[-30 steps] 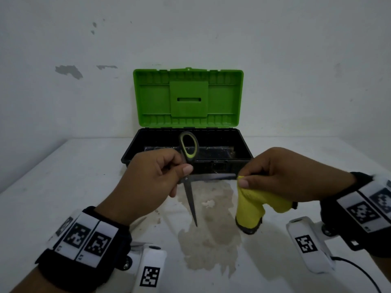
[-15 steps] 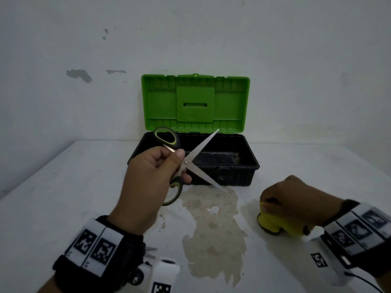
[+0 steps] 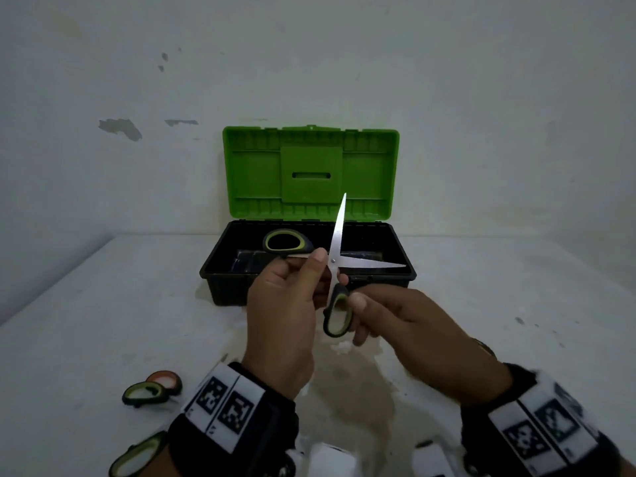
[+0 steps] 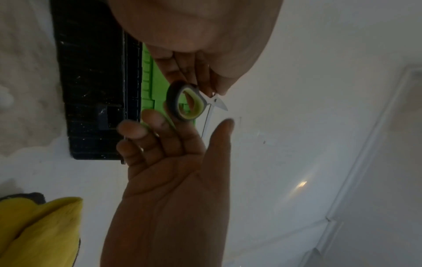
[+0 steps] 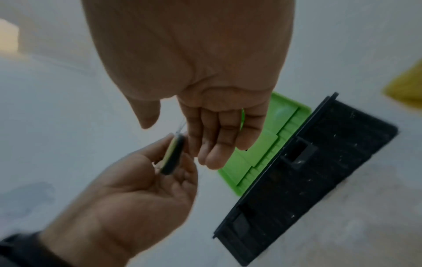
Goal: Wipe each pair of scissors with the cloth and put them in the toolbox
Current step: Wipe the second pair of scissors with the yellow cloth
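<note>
I've got the left hand (image 3: 282, 304) pinching the splayed scissors (image 3: 335, 266), right hand (image 3: 395, 321) on the lower loop: fold blades before toolbox (image 3: 220, 270).

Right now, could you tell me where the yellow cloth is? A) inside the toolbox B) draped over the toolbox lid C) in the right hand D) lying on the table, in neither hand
D: the yellow cloth lies on the table while both hands hold the open scissors.

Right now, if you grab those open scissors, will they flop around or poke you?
The scissors look stiff, probably steel. Their blades are spread, so they could swing at the pivot. The tips look sharp; the left hand holds near the pivot.
</note>
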